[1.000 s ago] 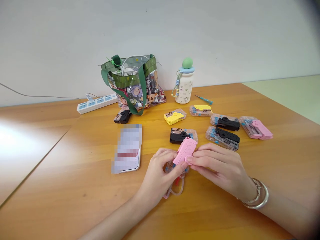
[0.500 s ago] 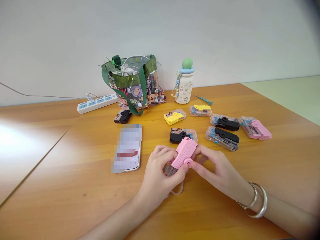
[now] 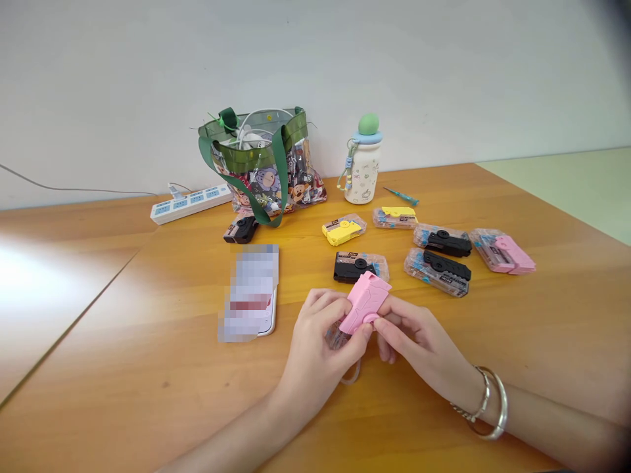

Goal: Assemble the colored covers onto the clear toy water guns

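- The pink toy (image 3: 362, 303) was held above the counter (image 3: 197, 407), between both hands.
- It was gripped by the left hand (image 3: 320, 338), fingers nearly closed; its knob (image 3: 371, 318) was pinched by the half-curled right hand (image 3: 419, 338).
- Just below, a clear case (image 3: 336, 336) was partly hidden; whether it was joined could not be told.
- The handling seemed unfinished; black toys (image 3: 350, 269), yellow toys (image 3: 344, 233) and a second pink toy (image 3: 515, 255) were left untouched beyond.

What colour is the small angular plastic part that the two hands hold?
The small angular plastic part is light pink; it shows best in the head view.
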The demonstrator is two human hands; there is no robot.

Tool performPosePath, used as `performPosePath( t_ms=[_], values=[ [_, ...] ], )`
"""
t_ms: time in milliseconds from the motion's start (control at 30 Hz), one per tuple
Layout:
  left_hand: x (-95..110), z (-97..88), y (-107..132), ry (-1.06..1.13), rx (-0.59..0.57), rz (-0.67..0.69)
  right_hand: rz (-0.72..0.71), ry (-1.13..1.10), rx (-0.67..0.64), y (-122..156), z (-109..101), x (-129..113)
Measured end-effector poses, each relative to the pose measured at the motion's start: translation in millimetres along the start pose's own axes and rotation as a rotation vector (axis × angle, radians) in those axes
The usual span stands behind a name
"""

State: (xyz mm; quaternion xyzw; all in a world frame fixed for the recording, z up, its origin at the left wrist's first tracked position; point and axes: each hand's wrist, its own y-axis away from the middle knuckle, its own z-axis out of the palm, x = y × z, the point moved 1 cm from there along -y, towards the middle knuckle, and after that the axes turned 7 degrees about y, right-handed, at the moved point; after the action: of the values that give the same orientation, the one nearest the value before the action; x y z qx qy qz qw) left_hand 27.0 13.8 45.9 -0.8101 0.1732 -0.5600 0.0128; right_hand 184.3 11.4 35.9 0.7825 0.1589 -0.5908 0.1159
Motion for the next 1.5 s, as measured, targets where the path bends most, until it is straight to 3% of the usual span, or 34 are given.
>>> performPosePath(
  t_ms=[233, 400, 533, 667, 767, 933, 1167, 1400, 1500],
  values=[
    [1, 2.0, 0, -0.026, 0.025, 0.024, -0.025, -0.004, 0.026, 0, 2, -1],
    [3, -6.4, -2, -0.075, 0.023, 0.040, -0.034, 0.008, 0.013, -6, -10, -3],
    [3, -8.0, -2, -0.157, -0.040, 0.066, -0.060, -0.010, 0.018, -11, -24, -4],
    [3, -7.2, -2, -0.198, -0.104, 0.139, 0.004, 0.021, 0.027, -13, -30, -7],
    [2, -12.5, -3, -0.194, -0.121, 0.153, 0.043, -0.077, 0.077, -15, -33, -6],
    [-3, -29.3, -9, -0.316, -0.133, 0.064, 0.137, -0.328, 0.261, -21, -51, 2],
    [-8, -36.8, -11, -0.603, -0.325, 0.107, 0.205, -0.380, 0.292, -25, -70, -2],
    [-5, -34.3, -14, -0.541, -0.325, -0.011, 0.176, -0.364, 0.148, -21, -65, -4],
    [-7, -34.9, -14, -0.364, -0.241, -0.110, 0.187, -0.339, 0.152, -19, -62, -3]
  ],
)
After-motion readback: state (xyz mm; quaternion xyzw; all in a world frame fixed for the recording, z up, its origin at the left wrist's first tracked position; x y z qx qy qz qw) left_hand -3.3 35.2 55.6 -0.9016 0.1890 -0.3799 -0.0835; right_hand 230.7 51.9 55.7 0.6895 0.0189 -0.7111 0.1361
